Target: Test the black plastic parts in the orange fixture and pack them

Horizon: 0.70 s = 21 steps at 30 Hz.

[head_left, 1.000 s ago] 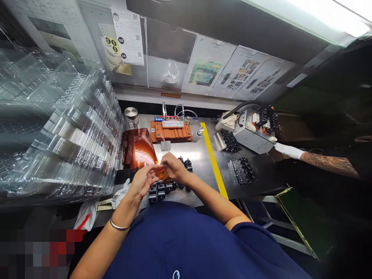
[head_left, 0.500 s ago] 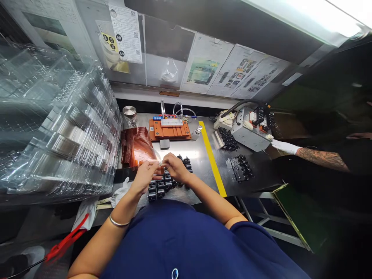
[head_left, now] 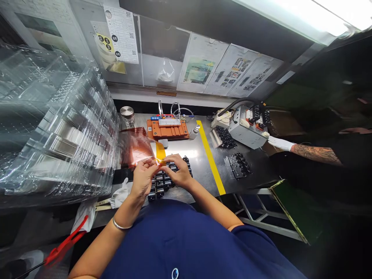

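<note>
The left hand (head_left: 142,179) and right hand (head_left: 180,172) are pressed together at the fingertips, both pinching a small amber film (head_left: 161,164) between them. A narrow yellow strip (head_left: 159,152) rises from the film, close to a small grey block (head_left: 164,143). The hands hang just above a block of black parts (head_left: 159,184), which sits close to the near edge of the steel surface (head_left: 203,174).

To the left, an amber film pile (head_left: 133,149) lies against a tall stack of clear trays (head_left: 58,128). The stack overhangs the surface's left end, and its contents can't be made out through the plastic. Beyond the film pile stands a glass jar (head_left: 128,117) with a metal lid; what it holds is unclear.

An orange fixture (head_left: 167,130) sits near the far edge. A yellow tape line (head_left: 210,157) runs across the surface right of the hands, well apart from them. Past it lie two black part groups (head_left: 223,137) (head_left: 238,165), near a grey unit (head_left: 247,126). A co-worker's white-gloved hand (head_left: 279,143) reaches in from the right and touches that unit.
</note>
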Each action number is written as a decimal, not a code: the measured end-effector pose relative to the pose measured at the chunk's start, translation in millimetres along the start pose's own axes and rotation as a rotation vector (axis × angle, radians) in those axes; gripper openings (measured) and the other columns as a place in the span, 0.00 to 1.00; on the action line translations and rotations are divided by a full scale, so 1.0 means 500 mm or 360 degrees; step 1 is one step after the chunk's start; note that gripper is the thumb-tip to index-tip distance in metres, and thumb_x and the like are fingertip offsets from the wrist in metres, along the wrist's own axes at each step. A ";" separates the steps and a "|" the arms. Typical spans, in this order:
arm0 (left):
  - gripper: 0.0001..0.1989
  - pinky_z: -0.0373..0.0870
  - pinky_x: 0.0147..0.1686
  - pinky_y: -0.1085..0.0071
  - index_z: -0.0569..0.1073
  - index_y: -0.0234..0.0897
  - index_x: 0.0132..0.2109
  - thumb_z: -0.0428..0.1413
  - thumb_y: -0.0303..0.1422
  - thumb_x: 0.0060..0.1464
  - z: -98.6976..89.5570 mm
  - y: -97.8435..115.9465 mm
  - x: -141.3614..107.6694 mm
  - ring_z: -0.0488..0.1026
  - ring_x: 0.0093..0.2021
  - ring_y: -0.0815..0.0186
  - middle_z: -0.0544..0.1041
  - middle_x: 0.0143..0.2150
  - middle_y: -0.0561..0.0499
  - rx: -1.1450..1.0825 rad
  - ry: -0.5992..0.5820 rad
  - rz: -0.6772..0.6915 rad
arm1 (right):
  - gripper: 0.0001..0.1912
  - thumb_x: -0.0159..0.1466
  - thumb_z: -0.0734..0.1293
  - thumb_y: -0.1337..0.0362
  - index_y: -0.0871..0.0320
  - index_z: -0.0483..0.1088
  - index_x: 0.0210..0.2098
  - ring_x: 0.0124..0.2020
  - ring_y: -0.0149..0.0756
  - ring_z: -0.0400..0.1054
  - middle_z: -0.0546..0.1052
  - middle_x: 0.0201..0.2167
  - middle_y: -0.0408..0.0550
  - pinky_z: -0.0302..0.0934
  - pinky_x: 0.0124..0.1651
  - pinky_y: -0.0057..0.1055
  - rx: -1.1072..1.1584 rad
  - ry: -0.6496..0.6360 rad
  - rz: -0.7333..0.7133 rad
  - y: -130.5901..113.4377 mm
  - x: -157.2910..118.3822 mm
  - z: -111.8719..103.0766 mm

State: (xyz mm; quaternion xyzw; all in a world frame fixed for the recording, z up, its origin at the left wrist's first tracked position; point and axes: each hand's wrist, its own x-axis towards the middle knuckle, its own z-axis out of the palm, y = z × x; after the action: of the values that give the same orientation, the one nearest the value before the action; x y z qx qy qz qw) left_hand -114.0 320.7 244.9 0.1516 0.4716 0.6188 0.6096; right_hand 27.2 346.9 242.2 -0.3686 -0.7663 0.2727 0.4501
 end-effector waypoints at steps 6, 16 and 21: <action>0.26 0.73 0.33 0.74 0.64 0.36 0.33 0.70 0.30 0.26 0.004 -0.008 -0.001 0.73 0.29 0.72 0.74 0.27 0.58 -0.0022 0.0030 0.0137 | 0.04 0.64 0.66 0.64 0.56 0.72 0.36 0.36 0.37 0.68 0.78 0.34 0.49 0.65 0.41 0.37 -0.0386 0.0067 -0.0279 -0.023 -0.010 -0.008; 0.23 0.75 0.27 0.71 0.75 0.31 0.30 0.71 0.33 0.20 -0.050 0.003 0.052 0.74 0.23 0.69 0.76 0.23 0.52 0.0546 -0.0094 -0.0300 | 0.13 0.61 0.61 0.56 0.57 0.67 0.27 0.31 0.33 0.66 0.72 0.27 0.45 0.63 0.37 0.31 -0.0213 0.0196 0.0618 0.134 0.009 -0.141; 0.17 0.76 0.29 0.70 0.75 0.32 0.28 0.68 0.33 0.26 -0.148 -0.006 0.159 0.75 0.24 0.67 0.77 0.25 0.49 0.1029 0.0095 -0.0411 | 0.18 0.56 0.62 0.49 0.58 0.67 0.25 0.28 0.34 0.65 0.71 0.24 0.45 0.62 0.35 0.32 -0.0324 0.0434 0.0889 0.242 -0.005 -0.278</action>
State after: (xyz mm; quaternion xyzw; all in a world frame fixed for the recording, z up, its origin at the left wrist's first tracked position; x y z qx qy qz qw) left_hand -185.4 361.8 174.4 0.2578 0.6761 0.3593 0.5894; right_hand 190.7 426.7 212.3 -0.6408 -0.5915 0.2556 0.4173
